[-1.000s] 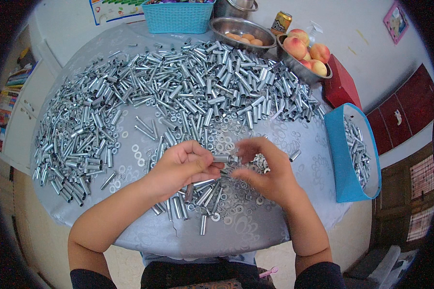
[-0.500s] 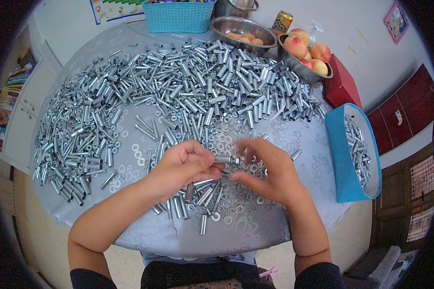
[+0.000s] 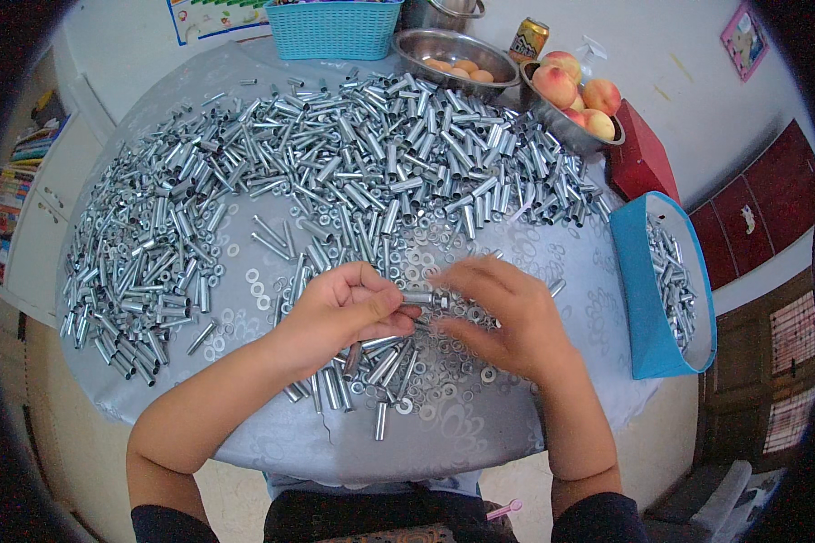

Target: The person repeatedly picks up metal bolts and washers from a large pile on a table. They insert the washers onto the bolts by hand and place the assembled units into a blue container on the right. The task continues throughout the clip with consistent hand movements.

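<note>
While our left hand [image 3: 349, 303] pinches a silvery metal sleeve [image 3: 417, 297] between thumb and fingers, our right hand [image 3: 507, 317] stands opposite with its thumb and fingers spread wide around the sleeve's far end. We see a nut [image 3: 444, 300] at that end, pointing toward the right palm; the right fingertips are blurred, so we cannot tell whether they touch it. The sleeve lies roughly level in our grip, above the near middle of the desk [image 3: 263, 443], which wears a grey patterned cloth. Below our hands we have loose washers [image 3: 448, 394] and more sleeves, one short tube [image 3: 381, 422] lying nearest to us. Beyond them, a broad heap of metal tubes and bolts [image 3: 335, 163] curves from the left across to the right. At our right stands a blue bin [image 3: 632, 290] containing metal pieces. Along the far side we see a turquoise basket [image 3: 333, 32], a bowl of eggs [image 3: 417, 68] and a bowl of peaches [image 3: 561, 127].
</note>
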A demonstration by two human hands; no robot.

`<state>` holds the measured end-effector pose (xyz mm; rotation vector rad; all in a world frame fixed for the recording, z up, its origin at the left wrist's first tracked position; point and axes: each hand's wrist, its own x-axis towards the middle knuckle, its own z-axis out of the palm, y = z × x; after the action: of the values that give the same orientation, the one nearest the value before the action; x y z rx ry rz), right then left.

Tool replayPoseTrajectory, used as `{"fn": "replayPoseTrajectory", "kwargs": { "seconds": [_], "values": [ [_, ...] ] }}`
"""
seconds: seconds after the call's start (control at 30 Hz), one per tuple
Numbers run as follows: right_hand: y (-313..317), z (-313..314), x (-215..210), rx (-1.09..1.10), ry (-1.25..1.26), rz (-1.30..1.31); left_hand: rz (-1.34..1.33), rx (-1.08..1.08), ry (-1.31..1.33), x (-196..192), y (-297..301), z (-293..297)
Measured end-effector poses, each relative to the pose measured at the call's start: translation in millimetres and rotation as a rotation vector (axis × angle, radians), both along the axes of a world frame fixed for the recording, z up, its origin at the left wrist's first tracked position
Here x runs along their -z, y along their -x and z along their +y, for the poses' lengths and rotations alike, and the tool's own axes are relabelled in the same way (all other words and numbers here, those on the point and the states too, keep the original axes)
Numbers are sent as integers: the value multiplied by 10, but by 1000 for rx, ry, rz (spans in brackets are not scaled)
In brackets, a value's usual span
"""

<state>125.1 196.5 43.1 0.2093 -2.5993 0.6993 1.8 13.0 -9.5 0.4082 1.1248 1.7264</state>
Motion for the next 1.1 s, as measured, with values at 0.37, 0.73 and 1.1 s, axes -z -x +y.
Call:
{"fn": "replayPoseTrajectory", "kwargs": {
  "seconds": [0.37, 0.73, 1.1],
  "values": [
    [-21, 85, 65, -53, -66, 44, 57, 17, 23, -23, -24, 8],
    [-15, 88, 65, -74, -88, -95, 45, 13, 9, -15, -24, 0],
    [-9, 59, 47, -85, -20, -68, 77, 44, 69, -111, -34, 0]
  ]
}}
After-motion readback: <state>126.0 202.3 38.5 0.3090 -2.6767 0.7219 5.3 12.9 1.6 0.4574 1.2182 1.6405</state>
